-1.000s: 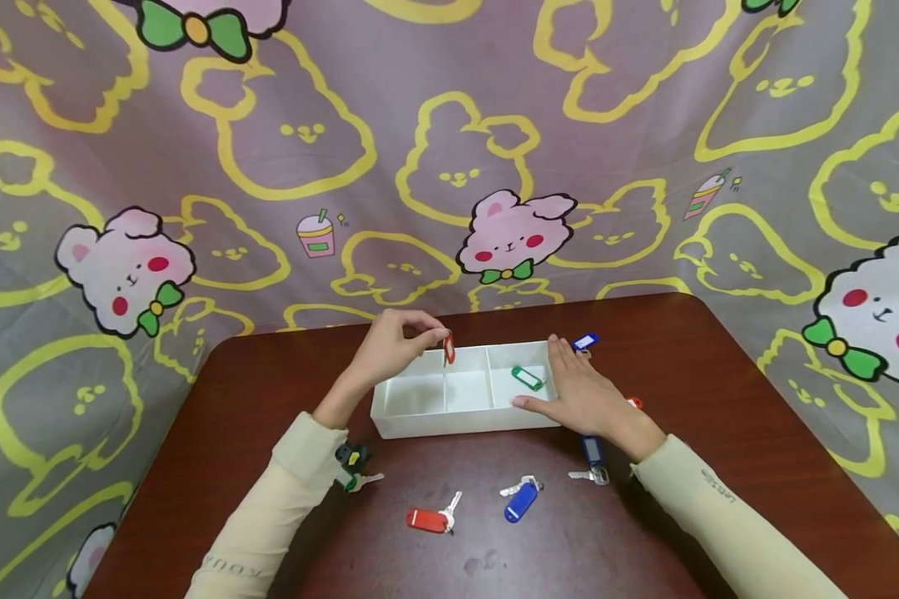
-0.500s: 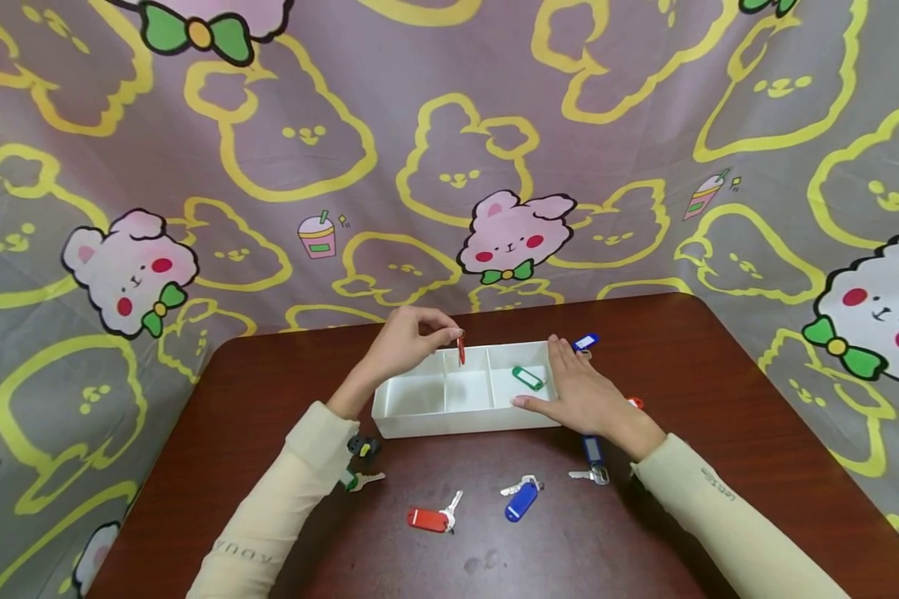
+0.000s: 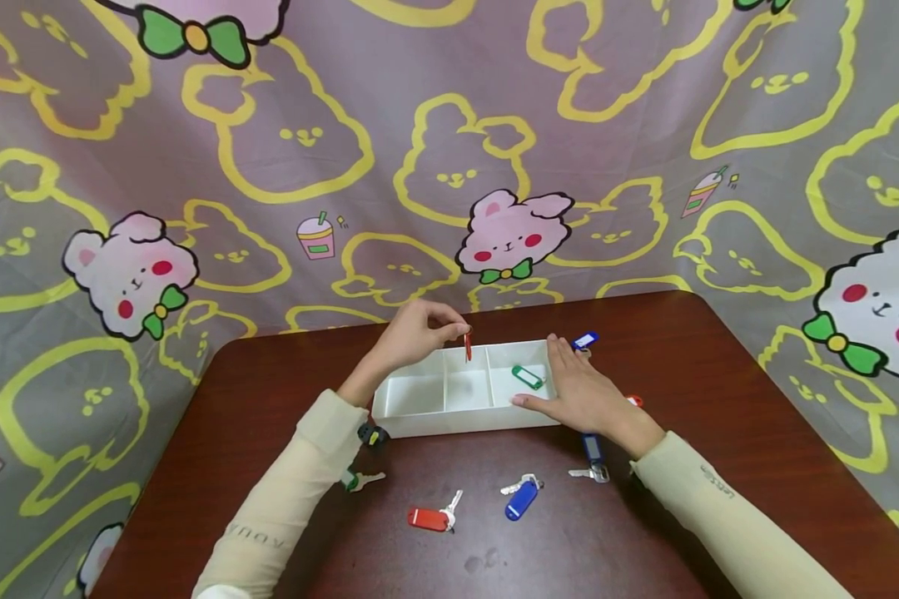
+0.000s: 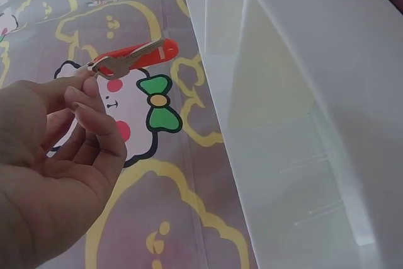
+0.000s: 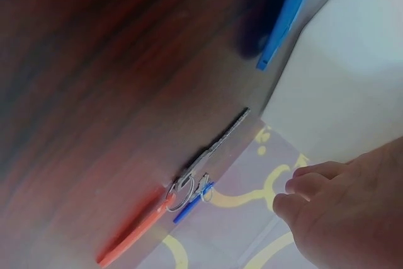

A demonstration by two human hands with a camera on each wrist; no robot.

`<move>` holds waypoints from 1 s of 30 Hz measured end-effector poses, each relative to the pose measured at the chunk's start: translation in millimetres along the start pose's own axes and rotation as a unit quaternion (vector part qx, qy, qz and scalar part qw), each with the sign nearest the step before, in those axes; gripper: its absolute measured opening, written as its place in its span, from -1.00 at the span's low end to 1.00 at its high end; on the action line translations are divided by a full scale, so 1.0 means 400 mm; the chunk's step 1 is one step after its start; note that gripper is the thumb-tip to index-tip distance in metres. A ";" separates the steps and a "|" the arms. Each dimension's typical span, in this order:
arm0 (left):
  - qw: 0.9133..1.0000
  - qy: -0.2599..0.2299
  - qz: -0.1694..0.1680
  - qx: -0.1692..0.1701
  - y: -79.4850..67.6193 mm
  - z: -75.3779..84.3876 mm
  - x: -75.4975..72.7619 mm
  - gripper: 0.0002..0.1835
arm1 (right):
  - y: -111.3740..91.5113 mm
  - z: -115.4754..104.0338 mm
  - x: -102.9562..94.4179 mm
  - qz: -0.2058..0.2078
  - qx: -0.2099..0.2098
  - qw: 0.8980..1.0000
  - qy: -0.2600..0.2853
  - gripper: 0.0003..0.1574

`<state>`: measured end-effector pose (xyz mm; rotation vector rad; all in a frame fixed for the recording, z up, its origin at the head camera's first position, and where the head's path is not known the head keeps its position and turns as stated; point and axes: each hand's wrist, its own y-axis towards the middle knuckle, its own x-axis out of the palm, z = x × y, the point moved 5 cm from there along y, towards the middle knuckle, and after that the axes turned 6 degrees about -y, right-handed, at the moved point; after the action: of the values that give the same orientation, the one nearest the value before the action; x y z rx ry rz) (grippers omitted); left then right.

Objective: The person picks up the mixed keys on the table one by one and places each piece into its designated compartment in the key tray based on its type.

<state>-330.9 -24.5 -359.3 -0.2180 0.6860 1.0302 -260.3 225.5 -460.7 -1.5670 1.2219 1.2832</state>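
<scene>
My left hand (image 3: 417,335) pinches the ring of a key with a red tag (image 3: 468,345); the tag hangs above the middle compartment of a white tray (image 3: 457,423). In the left wrist view the metal key (image 4: 126,61) lies across the red tag. The tray has three compartments, and a green key tag (image 3: 528,377) lies in the right one. My right hand (image 3: 588,391) rests on the tray's right end, fingers extended along the far side and thumb at the near wall. In the right wrist view only part of that hand (image 5: 349,203) shows, against the white wall.
On the brown table (image 3: 539,566) lie keys with a red tag (image 3: 428,519), a blue tag (image 3: 522,502) and a dark blue tag (image 3: 592,449). Another blue tag (image 3: 586,341) is behind the right hand. My left sleeve partly covers a green tag (image 3: 350,480). A patterned curtain (image 3: 389,208) hangs behind.
My left hand has moved to the right with the red-tagged key, from over the left divider to over the middle compartment. The right hand has stayed on the tray.
</scene>
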 end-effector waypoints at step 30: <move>0.990 0.078 -0.112 -0.023 0.059 -0.009 0.045 -0.86 | -0.005 -0.003 -0.001 0.003 0.005 1.000 0.005 0.62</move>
<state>-346.5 -1.5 -369.7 -0.4095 0.7612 0.8185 -258.2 225.0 -460.0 -1.5657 1.2374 1.2722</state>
